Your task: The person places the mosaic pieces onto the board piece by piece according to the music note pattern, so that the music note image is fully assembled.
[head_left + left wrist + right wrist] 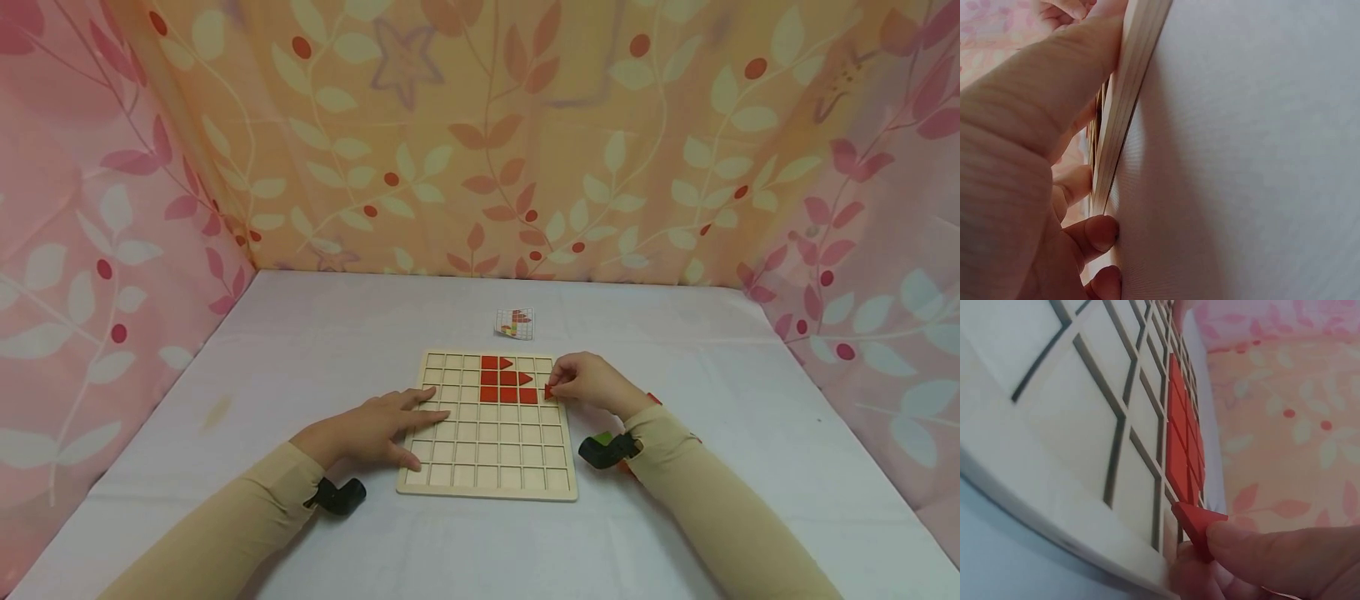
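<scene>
A pale wooden grid board (488,432) is filled only toward its far edge by eight flat red tiles (508,378), a red triangle (1200,522), unplaced, pinched by the right hand (591,385), left hand (371,427) spread.

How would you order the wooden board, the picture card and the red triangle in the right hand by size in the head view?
1. Wooden board
2. Picture card
3. Red triangle, partly hidden by the right hand

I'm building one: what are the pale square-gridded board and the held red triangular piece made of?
The pale square-gridded board looks like unpainted plywood: its edge shows layers. The held red triangular piece looks matt, perhaps painted wood or plastic; no grain shows.
</scene>
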A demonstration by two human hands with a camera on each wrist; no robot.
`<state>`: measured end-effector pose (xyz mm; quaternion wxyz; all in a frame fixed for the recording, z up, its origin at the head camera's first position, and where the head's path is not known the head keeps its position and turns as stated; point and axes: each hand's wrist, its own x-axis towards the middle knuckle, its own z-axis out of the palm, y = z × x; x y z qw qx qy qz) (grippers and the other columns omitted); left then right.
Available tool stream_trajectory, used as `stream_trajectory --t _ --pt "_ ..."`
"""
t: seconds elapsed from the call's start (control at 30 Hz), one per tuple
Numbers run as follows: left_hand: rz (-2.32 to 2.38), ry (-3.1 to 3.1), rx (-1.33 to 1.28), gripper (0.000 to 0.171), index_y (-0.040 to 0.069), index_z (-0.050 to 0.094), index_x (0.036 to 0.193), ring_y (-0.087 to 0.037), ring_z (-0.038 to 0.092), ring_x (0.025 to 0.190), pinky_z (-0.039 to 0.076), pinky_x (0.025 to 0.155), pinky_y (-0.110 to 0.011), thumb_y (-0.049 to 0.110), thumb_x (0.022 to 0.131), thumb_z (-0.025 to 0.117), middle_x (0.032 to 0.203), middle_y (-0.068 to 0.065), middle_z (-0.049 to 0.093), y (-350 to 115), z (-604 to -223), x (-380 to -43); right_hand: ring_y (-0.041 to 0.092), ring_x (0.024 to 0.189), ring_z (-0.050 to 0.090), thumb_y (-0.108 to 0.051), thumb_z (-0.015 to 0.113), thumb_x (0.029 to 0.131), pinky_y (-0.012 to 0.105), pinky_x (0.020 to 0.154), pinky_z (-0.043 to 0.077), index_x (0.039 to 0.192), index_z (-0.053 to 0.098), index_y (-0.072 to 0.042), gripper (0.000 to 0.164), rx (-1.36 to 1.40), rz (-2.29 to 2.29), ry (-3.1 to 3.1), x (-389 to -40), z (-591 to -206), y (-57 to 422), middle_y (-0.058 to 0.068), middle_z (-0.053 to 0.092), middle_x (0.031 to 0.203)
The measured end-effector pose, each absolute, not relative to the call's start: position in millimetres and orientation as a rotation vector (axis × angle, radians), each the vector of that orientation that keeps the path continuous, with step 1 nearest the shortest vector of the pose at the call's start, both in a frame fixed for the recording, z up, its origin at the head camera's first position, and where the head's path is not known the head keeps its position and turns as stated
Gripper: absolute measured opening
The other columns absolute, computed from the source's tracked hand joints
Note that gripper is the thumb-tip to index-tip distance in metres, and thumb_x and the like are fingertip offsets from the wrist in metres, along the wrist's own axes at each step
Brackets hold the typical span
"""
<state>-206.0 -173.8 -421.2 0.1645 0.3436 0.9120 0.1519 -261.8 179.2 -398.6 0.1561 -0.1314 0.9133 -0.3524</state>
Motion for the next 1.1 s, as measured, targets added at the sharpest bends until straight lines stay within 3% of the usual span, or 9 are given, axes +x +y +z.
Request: stream_trajectory --t 0.27,0.77,1.1 --pt "0.43 2.595 0.981 0.078 0.038 0.03 0.142 -0.032 0.017 0.136 0.019 0.103 -0.054 0.06 0.073 0.061 0.153 0.001 0.012 -173 -419 -205 0.016 0.065 0.049 -0.014 0.07 0.079 0.028 0.055 0.04 0.077 0.066 -0.013 0.005 -0.364 -0.907 2.635 -262 -399 172 -0.001 0.06 0.073" --pt "0.417 2.598 0.978 0.078 0.04 0.029 0.141 -0.031 0.017 0.136 0.019 0.103 -0.054 0.062 0.073 0.061 0.153 0.002 0.011 -174 -421 -206 0.014 0.068 0.052 -0.004 0.068 0.078 0.027 0.062 0.043 0.079 0.067 -0.012 0.009 -0.467 -0.793 2.699 -262 -401 167 -0.001 0.059 0.071" --pt "0.419 2.598 0.98 0.078 0.04 0.029 0.141 -0.031 0.018 0.135 0.02 0.102 -0.054 0.063 0.073 0.06 0.153 0.001 0.011 -174 -422 -207 0.015 0.069 0.051 -0.004 0.068 0.077 0.028 0.062 0.043 0.086 0.067 -0.009 0.009 -0.508 -0.812 2.723 -261 -385 193 0.0 0.06 0.075"
